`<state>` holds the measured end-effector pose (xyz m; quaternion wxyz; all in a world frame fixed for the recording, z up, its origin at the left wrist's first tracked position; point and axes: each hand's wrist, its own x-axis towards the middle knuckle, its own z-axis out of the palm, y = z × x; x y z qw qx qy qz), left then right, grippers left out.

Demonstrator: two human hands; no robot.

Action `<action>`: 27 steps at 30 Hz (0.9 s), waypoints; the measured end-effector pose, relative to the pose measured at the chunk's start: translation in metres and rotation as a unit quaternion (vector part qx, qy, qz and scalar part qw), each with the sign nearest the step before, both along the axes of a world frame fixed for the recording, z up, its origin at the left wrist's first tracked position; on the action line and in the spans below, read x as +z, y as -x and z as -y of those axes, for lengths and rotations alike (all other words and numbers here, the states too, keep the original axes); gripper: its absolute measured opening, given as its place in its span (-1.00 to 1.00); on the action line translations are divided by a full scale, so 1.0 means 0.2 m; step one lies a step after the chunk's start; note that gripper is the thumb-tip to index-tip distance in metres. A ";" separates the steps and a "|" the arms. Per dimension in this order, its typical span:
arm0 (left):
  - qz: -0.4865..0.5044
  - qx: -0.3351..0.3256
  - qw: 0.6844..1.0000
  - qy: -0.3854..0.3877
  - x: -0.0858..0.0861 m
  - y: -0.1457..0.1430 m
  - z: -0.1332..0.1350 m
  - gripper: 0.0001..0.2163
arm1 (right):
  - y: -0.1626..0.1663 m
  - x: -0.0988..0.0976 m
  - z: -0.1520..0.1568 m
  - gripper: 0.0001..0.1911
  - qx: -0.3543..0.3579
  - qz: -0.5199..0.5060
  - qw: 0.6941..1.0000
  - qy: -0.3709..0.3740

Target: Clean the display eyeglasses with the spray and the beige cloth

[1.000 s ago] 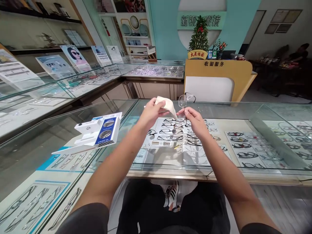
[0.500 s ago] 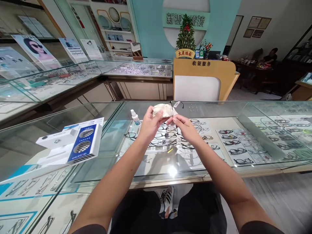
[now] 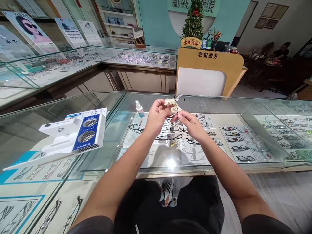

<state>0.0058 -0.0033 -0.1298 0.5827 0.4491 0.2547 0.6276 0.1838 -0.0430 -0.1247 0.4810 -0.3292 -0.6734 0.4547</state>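
Above the glass counter, my left hand (image 3: 158, 116) is closed on a cream cleaning cloth (image 3: 171, 102), which is bunched over a pair of glasses. My right hand (image 3: 190, 123) pinches the frame of these glasses at the cloth's right side. One dark temple (image 3: 183, 127) hangs below the right fingers, and a white tag (image 3: 179, 97) sticks up beyond the cloth. The lenses are hidden by cloth and fingers. Left of my left hand stands a small white spray bottle (image 3: 139, 110). Dark-framed glasses (image 3: 136, 128) lie near it.
A blue and white display box (image 3: 88, 132) stands on the counter at left. Several rows of glasses (image 3: 240, 148) show through the glass top (image 3: 158, 162). Beyond are a wooden cashier desk (image 3: 209, 60) and, far right, a seated person (image 3: 281, 52).
The cloth was spread flatter over my left fingers and is now crumpled around the glasses. Both hands stay close together. My view has tilted downward, so the counter sits higher.
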 end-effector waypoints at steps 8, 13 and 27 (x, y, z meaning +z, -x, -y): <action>-0.023 -0.091 0.996 -0.002 0.04 -0.01 0.02 -0.65 | -0.01 0.01 -0.01 -0.51 0.016 0.000 1.000 -0.013; -0.017 -0.135 0.991 -0.010 0.07 -0.02 0.04 -0.54 | 0.00 0.02 0.00 -0.48 0.029 -0.014 0.999 0.006; -0.044 -0.101 0.994 -0.022 0.07 -0.04 0.07 -0.40 | 0.01 0.01 0.01 -0.51 0.055 -0.034 0.998 0.025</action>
